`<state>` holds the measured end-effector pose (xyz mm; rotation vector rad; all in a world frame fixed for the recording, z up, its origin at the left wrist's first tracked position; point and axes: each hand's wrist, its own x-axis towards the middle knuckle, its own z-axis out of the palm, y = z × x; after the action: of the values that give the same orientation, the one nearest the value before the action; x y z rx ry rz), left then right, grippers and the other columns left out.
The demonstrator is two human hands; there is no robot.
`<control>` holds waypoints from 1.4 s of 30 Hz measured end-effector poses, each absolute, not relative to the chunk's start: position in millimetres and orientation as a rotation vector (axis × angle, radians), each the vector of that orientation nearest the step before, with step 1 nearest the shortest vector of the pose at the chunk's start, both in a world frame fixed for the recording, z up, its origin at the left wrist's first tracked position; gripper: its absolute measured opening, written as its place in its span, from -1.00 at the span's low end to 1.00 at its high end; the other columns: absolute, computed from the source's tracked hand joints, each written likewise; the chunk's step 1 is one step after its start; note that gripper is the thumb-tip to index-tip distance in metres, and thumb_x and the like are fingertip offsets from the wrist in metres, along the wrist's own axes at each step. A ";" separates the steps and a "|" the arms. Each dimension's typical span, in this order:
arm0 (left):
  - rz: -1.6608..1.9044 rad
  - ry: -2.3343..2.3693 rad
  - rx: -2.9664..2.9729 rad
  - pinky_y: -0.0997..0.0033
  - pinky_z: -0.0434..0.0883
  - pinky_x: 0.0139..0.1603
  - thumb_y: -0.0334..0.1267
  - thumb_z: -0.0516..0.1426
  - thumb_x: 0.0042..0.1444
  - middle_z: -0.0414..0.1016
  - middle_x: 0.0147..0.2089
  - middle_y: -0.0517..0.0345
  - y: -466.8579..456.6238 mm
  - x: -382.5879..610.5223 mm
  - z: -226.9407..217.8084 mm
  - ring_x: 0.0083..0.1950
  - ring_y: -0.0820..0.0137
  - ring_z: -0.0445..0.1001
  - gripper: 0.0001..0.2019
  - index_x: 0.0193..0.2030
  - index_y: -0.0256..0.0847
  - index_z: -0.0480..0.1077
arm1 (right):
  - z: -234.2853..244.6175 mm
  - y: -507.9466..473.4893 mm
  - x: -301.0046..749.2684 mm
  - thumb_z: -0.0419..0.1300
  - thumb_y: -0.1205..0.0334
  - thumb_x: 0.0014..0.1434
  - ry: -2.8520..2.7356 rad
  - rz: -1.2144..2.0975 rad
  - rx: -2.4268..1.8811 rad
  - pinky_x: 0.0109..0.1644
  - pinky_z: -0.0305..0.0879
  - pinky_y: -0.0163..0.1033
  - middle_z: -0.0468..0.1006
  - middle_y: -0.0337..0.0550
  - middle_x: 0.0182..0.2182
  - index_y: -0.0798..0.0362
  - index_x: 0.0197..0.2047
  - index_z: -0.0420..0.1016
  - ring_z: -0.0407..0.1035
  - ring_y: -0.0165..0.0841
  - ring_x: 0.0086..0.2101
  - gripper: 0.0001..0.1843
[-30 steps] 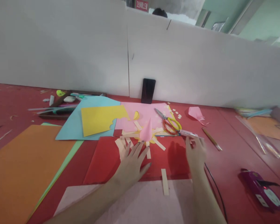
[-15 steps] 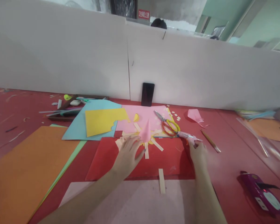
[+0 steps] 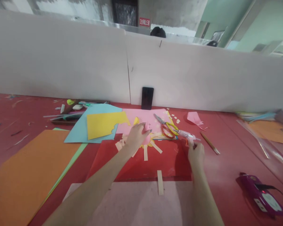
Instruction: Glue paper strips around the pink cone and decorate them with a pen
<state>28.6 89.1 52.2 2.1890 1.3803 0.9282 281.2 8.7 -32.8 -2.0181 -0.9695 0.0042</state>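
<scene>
My left hand [image 3: 135, 137] has its fingers closed around the upper part of a pink paper cone [image 3: 146, 140]. The cone stands on a yellow scalloped paper piece [image 3: 151, 143], with pale paper strips [image 3: 145, 153] fanning out around it over a red sheet [image 3: 165, 164]. On the right, my right hand [image 3: 196, 154] grips a small pink glue gun [image 3: 186, 135] by its handle, nozzle pointing left. The nozzle is close to the handles of the scissors [image 3: 168, 129], which have one red and one yellow loop. My left fingers hide part of the cone's tip.
A black phone [image 3: 147, 98] leans on the white partition [image 3: 85, 66]. Yellow paper [image 3: 101, 126], blue paper [image 3: 76, 133] and orange card [image 3: 35, 169] lie left. A brown pen-like stick [image 3: 209, 142] and a purple power strip [image 3: 261, 194] with a cable lie right. One loose strip [image 3: 160, 182] is in front.
My left hand has moved up from beside the cone and closed its fingers on its upper part. My right hand still holds the glue gun, slightly shifted. The view has tilted up a little.
</scene>
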 end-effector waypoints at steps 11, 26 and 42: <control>0.892 1.290 2.229 0.21 0.34 0.00 -0.14 0.07 0.10 0.50 -0.11 0.09 95.5 20.9 59.4 -0.05 0.25 0.43 -0.75 -0.11 -0.16 0.38 | -24.4 8.2 269.5 -0.11 -0.25 0.10 -0.955 0.082 -1.987 -0.31 0.13 -0.19 0.35 -0.04 -0.40 0.06 -0.37 0.26 0.24 -0.23 -0.36 -0.49; 0.959 1.445 2.134 0.35 0.38 -0.18 -0.19 -0.01 0.18 0.39 -0.17 0.14 50.9 -37.9 16.3 -0.17 0.38 0.41 -0.84 -0.18 -0.14 0.34 | -4.8 3.4 244.4 -0.05 -0.23 0.06 -0.915 0.457 -1.988 -0.39 0.17 -0.26 0.45 -0.14 -0.46 0.02 -0.30 0.23 0.33 -0.27 -0.45 -0.55; 0.722 1.460 2.556 0.14 0.33 -0.06 -0.28 0.04 0.13 0.37 -0.12 0.08 31.4 -33.1 -8.1 -0.07 0.23 0.35 -0.81 -0.11 -0.17 0.33 | 1.8 -3.5 202.1 0.10 -0.22 -0.08 -1.306 0.477 -2.133 -0.44 0.14 -0.30 0.39 -0.27 -0.46 -0.04 -0.31 0.17 0.37 -0.28 -0.42 -0.55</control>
<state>-33.1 31.4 -8.1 2.5564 1.4595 0.7215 202.1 -3.5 1.8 -2.1329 -1.3056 0.4774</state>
